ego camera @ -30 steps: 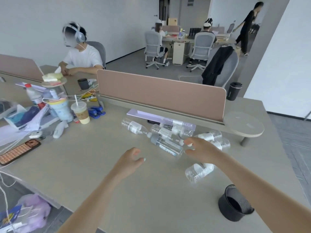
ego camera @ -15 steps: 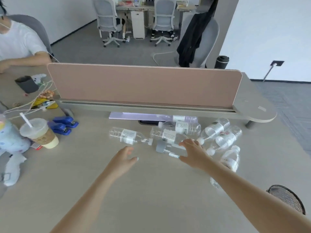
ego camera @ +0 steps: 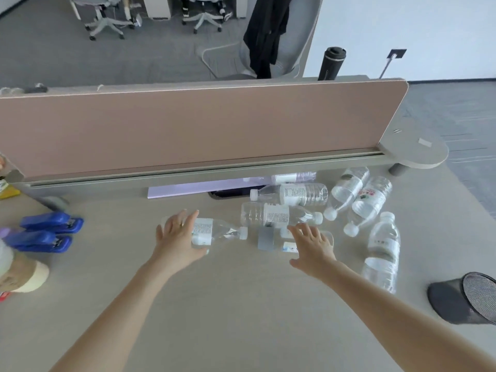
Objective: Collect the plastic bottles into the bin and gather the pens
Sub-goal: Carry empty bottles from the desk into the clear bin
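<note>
Several clear plastic bottles lie on their sides on the desk below the divider. My left hand (ego camera: 178, 237) lies with straight fingers over the base end of the leftmost bottle (ego camera: 220, 232). My right hand (ego camera: 312, 245) hovers with spread fingers over a bottle with a grey label (ego camera: 267, 238), partly hiding it. More bottles lie behind and to the right: one (ego camera: 279, 214), another (ego camera: 292, 194), a pair (ego camera: 359, 196) and one nearer me (ego camera: 383, 251). A black mesh bin (ego camera: 456, 302) sits at the desk's right edge. No pens are visible.
A pink divider panel (ego camera: 201, 130) runs across the back of the desk, with a lilac flat object (ego camera: 193, 188) under it. Blue staplers (ego camera: 45, 232) and a cup (ego camera: 26, 276) sit at the left. Office chairs and a black tumbler (ego camera: 331, 63) stand beyond the divider.
The view has tilted down and closer to the desk. My left hand has reached forward onto the leftmost bottle. My right hand stays over the grey-labelled bottle.
</note>
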The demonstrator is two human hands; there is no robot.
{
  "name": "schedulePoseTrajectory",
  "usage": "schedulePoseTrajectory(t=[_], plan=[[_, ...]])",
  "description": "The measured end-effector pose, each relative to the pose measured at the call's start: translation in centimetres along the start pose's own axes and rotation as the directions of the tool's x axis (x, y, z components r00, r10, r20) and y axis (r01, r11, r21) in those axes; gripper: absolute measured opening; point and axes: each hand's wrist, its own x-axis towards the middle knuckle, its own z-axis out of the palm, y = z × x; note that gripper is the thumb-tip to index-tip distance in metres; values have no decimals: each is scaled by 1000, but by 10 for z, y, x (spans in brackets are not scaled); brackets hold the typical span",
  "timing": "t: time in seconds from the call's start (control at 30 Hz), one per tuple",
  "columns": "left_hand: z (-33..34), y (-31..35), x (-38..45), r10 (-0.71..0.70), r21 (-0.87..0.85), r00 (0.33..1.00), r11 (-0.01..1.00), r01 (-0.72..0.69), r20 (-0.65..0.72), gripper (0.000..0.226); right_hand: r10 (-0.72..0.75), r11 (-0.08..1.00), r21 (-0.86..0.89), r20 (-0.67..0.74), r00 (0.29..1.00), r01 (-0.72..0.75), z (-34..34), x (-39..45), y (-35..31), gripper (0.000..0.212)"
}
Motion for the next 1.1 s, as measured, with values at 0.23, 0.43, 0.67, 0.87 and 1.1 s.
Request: schedulePoseTrajectory(t=[0.23,0.43,0.67,0.87,1.1], plan=[[-5,-10,27,86,267,988,956,-118,127,106,36,999,-35,-38,999,-37,18,5,-2,84],[-14,-18,40,128,344,973,920,-190,194,105,66,997,-48,-22,998,-67,25,8,-4,78],[-8,-15,58,193,389,937,871,-301,292,103,104,994,-22,12,995,-104,25,9,-2,57],[0,-15,56,181,359,961,900,-248,210,76,130,989,61,57,990,-134,30,-10,8,59],[-7,-12,16,145,188,988,970,-154,59,71,157,969,188,19,987,-157,27,-56,20,59]])
